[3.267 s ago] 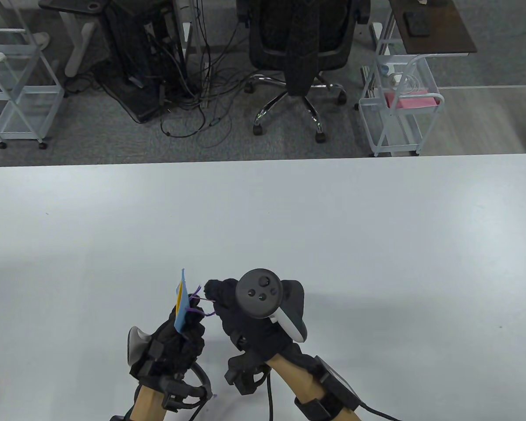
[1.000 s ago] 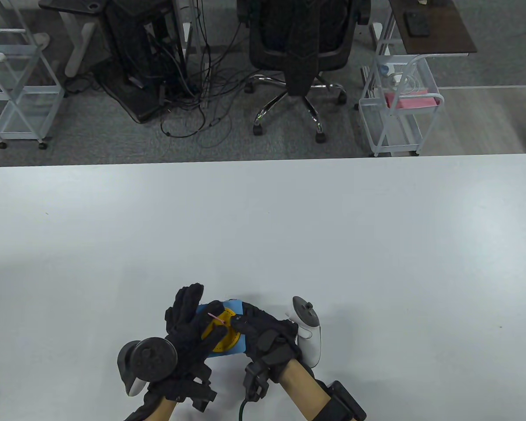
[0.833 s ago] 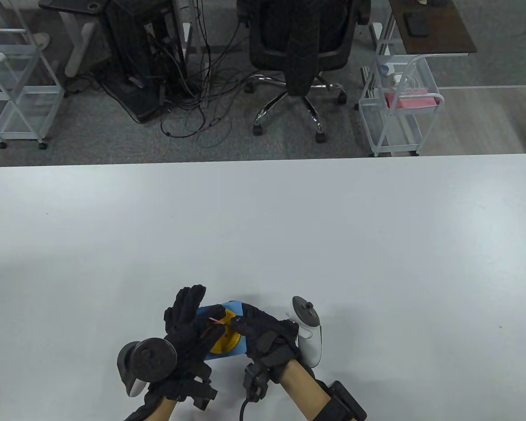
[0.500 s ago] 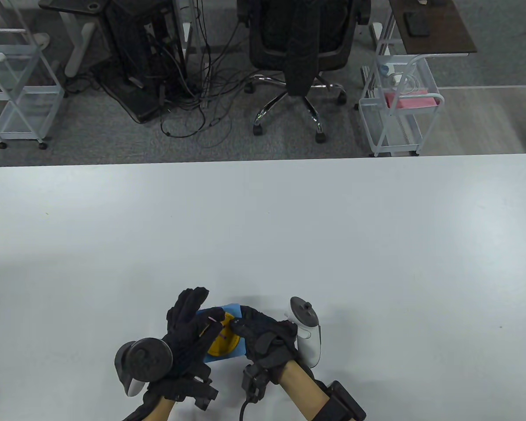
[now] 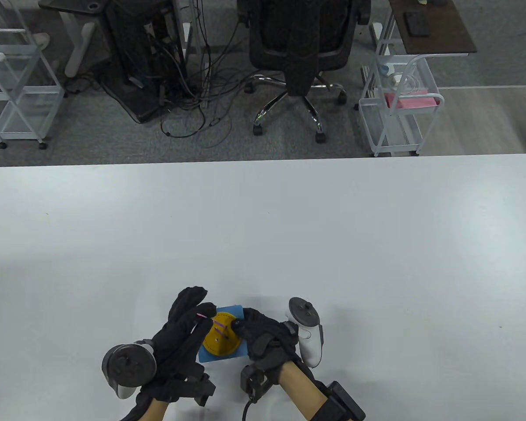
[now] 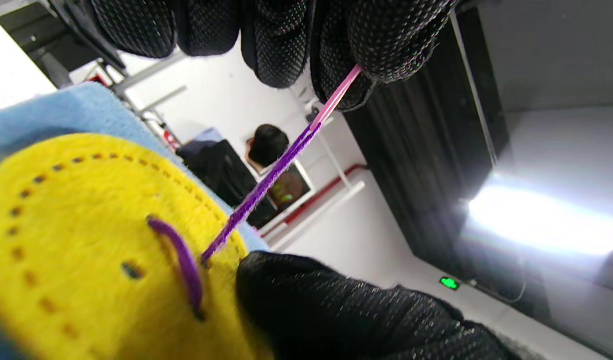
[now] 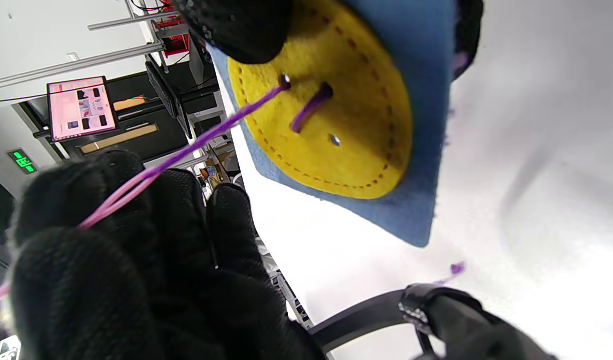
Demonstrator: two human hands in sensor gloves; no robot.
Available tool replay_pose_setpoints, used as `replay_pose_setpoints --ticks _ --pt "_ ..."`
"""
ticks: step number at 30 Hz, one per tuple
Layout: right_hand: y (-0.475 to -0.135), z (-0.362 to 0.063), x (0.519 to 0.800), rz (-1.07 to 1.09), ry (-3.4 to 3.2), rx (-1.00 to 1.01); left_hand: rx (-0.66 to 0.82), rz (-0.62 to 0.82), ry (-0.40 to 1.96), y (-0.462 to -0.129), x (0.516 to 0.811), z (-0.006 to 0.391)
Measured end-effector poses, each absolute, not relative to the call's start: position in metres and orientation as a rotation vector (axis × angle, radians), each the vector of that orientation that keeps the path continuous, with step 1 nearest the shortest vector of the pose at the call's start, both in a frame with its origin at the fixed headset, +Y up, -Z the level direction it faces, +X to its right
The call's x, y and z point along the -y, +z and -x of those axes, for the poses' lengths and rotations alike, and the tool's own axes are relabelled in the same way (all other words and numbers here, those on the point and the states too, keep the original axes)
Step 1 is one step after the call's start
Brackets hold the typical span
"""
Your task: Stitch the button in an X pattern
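Observation:
A yellow felt button (image 5: 221,341) lies on a blue felt square (image 5: 218,355) held just above the table. My left hand (image 5: 201,314) pinches a pink needle (image 6: 337,94) between thumb and fingertips, up and left of the button. Purple thread (image 6: 266,186) runs taut from the needle into a hole in the button (image 6: 86,240). One purple stitch (image 7: 311,107) lies across the button (image 7: 346,125). My right hand (image 5: 241,325) grips the right edge of the felt (image 7: 416,200), thumb on the button's face. The left hand (image 7: 136,250) also shows in the right wrist view.
The white table (image 5: 333,245) stretches far and to both sides of my hands. A short purple thread scrap (image 7: 454,269) lies on the table under the felt. An office chair (image 5: 300,52) and wire carts (image 5: 399,105) stand beyond the far edge.
The felt has turned from upright to button-face up. My left hand has taken the needle at the button's face and drawn it up and left, pulling the thread taut.

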State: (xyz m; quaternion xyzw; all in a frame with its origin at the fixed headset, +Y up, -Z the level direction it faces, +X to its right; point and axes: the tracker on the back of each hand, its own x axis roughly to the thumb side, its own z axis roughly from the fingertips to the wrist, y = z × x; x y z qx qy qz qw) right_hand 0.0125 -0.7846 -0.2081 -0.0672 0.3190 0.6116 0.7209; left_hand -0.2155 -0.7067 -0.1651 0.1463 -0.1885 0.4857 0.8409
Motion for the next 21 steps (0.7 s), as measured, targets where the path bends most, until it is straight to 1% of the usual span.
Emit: replay_pose_setpoints --ticks 4,7,14,18,21 --pt "-0.209 -0.013 0.785 0.154 1.396 -0.706 0.41 -0.307 1.044 -0.165 0.705 0.218" --pt "-0.208 -0.016 0.784 0.187 1.456 -0.711 0.428 -0.273 1.043 -0.166 0.703 0.219" --pt "-0.209 -0.018 0.783 0.195 1.529 -0.714 0.419 -0.299 1.001 -0.165 0.7 0.225" --pt "-0.209 -0.017 0.782 0.188 1.538 -0.715 0.427 -0.288 1.092 -0.167 0.702 0.228" --pt "-0.21 -0.017 0.782 0.185 1.544 -0.713 0.448 -0.25 1.217 -0.169 0.705 0.229"
